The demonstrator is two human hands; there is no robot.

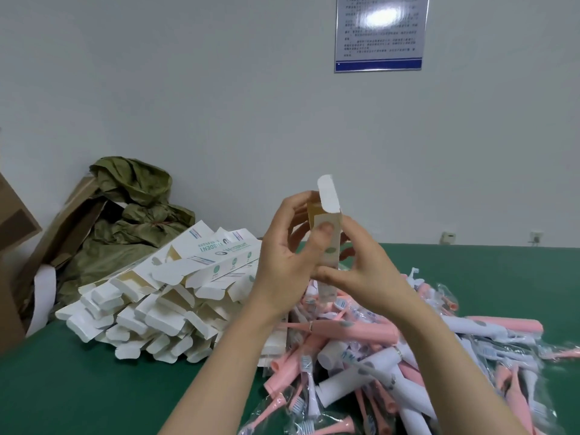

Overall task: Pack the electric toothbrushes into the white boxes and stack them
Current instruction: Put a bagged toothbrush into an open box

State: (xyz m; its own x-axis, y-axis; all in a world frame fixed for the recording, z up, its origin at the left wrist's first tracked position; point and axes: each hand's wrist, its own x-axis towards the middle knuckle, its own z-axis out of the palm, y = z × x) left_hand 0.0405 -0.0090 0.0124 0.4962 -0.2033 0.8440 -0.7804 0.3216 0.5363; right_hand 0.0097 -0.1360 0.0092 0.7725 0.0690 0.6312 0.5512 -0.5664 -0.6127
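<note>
The left hand (282,255) is wrapping its fingers round the back of a single white box (334,241), thumb pressing on the printed front. The box is standing upright in the air between both hands, above the table, with its rounded top flap (328,193) sticking up open. The right hand (367,265) is pinching the box's lower end between thumb and fingertips. This looks like the step of opening out or loading one box; whether a toothbrush is already inside I cannot tell. Next, judging by the open flap, the box is needing a brush slid in lengthwise, then the flap tucked shut without creasing.

On the far left a brown cardboard carton (14,224) is leaning beside a crumpled olive-green bag (131,189). The pile of white boxes (150,296) is lying loosely stacked on the green table mat (78,387): thin, matte card, tan inside, flaps splaying out. On the right the heap of electric toothbrushes (376,350) is sprawling: smooth pink and white cylinders, with brush heads in crinkly clear sleeves, likely slippery.
</note>
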